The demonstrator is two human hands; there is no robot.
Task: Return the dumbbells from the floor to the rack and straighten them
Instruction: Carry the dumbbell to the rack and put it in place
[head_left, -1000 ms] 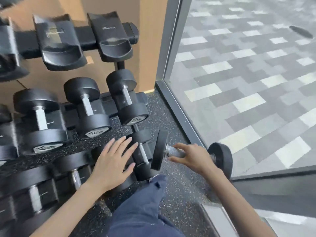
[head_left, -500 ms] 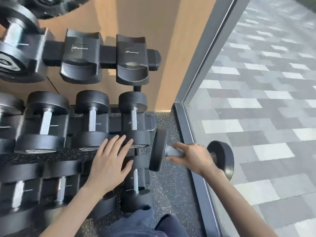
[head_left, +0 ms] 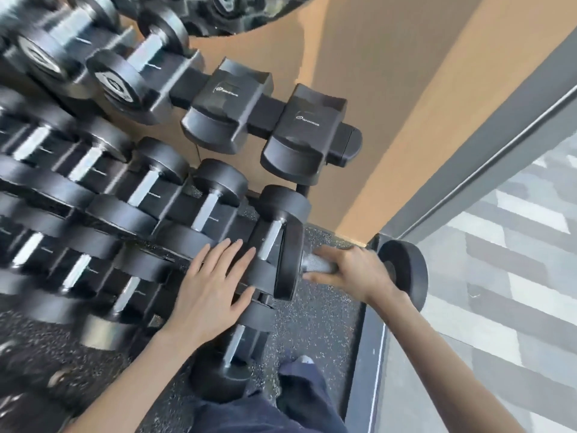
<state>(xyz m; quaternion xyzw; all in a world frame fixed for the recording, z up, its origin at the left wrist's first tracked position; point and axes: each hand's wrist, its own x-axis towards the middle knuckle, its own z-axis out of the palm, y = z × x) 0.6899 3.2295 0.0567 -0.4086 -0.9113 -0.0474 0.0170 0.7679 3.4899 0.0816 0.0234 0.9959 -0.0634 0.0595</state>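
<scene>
My right hand is shut on the steel handle of a black dumbbell, held level above the floor at the right end of the rack. Its left head is close to the rightmost dumbbell of the middle tier. My left hand lies flat with fingers spread on the front of that tier, holding nothing. The three-tier black rack carries several black dumbbells. At the right end of its top tier two saddles stand empty.
A tan wall stands behind the rack. A grey window frame and glass run along the right side, close to the held dumbbell's outer head. The floor is black speckled rubber. My dark trouser legs are at the bottom.
The view has swung upward and tilted, showing more of the top tier. The held dumbbell has come higher and closer to the middle tier's right end. My left hand stays on the rack.
</scene>
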